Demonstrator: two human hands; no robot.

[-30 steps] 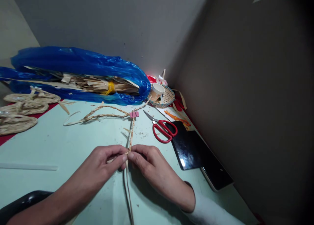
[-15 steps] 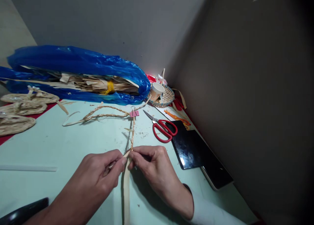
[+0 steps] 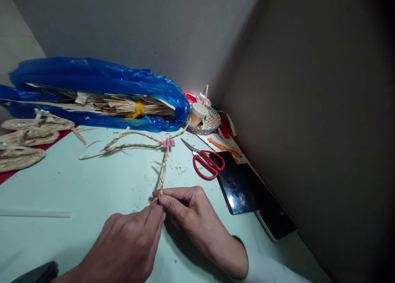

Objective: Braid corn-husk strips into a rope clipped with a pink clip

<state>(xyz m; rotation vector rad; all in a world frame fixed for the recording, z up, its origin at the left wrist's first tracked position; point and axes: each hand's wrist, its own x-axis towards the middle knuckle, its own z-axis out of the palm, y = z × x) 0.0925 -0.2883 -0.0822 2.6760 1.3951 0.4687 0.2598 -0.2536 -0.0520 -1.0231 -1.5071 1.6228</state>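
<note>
A thin tan braid (image 3: 164,168) runs down from a pink binder clip (image 3: 168,143) on the pale green tabletop (image 3: 101,192). At its lower end my right hand (image 3: 197,223) pinches the braid between thumb and index finger. My left hand (image 3: 129,242) is closed just below, its fingertips meeting the right thumb; whatever strands it holds are hidden behind its fingers. Left of the clip lies a looped length of braid (image 3: 132,145).
Red-handled scissors (image 3: 208,165) lie right of the braid, beside two black devices (image 3: 237,188). Behind are a blue plastic bag (image 3: 92,75) of dried strips, a paper cup (image 3: 198,113) and a woven basket (image 3: 211,120). Woven soles (image 3: 21,157) sit at left.
My left hand has turned over and moved down, its back now facing up. The pale strip that hung below the hands is no longer visible. The braid's lower end has shifted slightly left.
</note>
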